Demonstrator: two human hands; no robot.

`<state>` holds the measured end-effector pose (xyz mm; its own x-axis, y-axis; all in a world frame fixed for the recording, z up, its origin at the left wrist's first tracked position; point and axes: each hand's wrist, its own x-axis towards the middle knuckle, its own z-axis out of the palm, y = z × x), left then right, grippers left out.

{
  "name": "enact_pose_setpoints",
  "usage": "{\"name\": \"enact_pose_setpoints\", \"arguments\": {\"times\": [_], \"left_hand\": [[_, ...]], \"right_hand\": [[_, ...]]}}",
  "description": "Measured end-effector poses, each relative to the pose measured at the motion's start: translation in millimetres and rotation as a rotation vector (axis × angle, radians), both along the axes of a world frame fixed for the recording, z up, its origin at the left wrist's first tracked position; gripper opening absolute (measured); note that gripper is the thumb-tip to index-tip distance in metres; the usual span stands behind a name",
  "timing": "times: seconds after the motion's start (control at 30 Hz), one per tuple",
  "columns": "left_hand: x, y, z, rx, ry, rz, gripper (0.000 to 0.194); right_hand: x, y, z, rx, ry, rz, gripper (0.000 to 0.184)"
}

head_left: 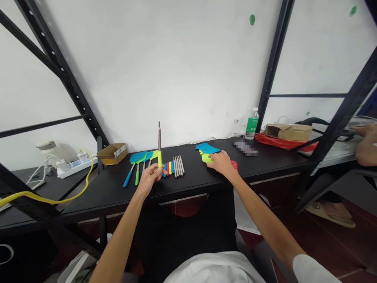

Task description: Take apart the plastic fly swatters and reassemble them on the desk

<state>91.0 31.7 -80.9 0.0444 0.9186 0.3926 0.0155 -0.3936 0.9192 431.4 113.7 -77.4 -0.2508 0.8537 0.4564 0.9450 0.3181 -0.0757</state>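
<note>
Upright in my left hand is a telescopic metal rod with a yellow-green handle; my fingers close round the handle's lower end. My right hand grips a yellow-green fly swatter head on the table, its fingertips partly hidden. Blue swatter heads lie just behind it, and a red swatter head shows beside my right wrist. Between the hands are several loose coloured handles and a row of bare metal rods. Assembled fly swatters lie left of my left hand.
A small open cardboard box stands at the table's left end. A phone-like blurred item and a water bottle are at the right. Black rack posts frame the table. A yellow cable hangs left; another person's hand shows far right.
</note>
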Motion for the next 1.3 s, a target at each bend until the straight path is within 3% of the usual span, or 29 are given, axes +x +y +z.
{"name": "enact_pose_setpoints", "arguments": {"times": [0.13, 0.43, 0.6, 0.67, 0.77, 0.83, 0.97, 1.03, 1.17, 1.3], "left_hand": [[1.0, -1.1, 1.1, -0.002, -0.002, 0.004, 0.032], [-0.4, -0.2, 0.2, -0.001, -0.007, -0.011, 0.031], [0.9, -1.4, 1.2, 0.005, 0.021, -0.012, 0.031], [1.8, -1.9, 1.7, 0.004, 0.056, -0.011, 0.031], [2.8, -1.9, 2.0, 0.006, 0.126, -0.026, 0.033], [3.1, -1.7, 2.1, 0.006, 0.175, -0.046, 0.035], [4.0, -2.2, 3.0, -0.007, 0.268, -0.081, 0.036], [4.9, -3.2, 3.8, -0.026, 0.299, -0.091, 0.038], [6.4, -5.0, 5.5, -0.052, 0.332, -0.105, 0.041], [7.1, -5.6, 6.9, -0.063, 0.349, -0.109, 0.043]], "right_hand": [[-2.7, -3.2, 3.7, 0.07, 0.082, 0.027, 0.033], [2.5, -6.2, 8.4, 0.158, 0.378, -0.065, 0.033], [12.5, -3.4, 15.0, 0.226, 0.861, -0.018, 0.029], [15.2, -1.6, 20.3, 0.119, 1.21, 0.04, 0.024], [17.8, 1.2, 28.4, -0.178, 1.698, 0.168, 0.014], [18.9, 1.9, 33.1, -0.321, 1.931, 0.246, 0.01], [19.3, -2.3, 41.8, -0.45, 2.295, 0.302, 0.019], [18.4, -6.7, 45.9, -0.472, 2.357, 0.352, 0.024], [14.6, -15.2, 50.5, -0.464, 2.265, 0.534, 0.036], [11.0, -18.6, 51.3, -0.459, 2.225, 0.513, 0.028]]}}
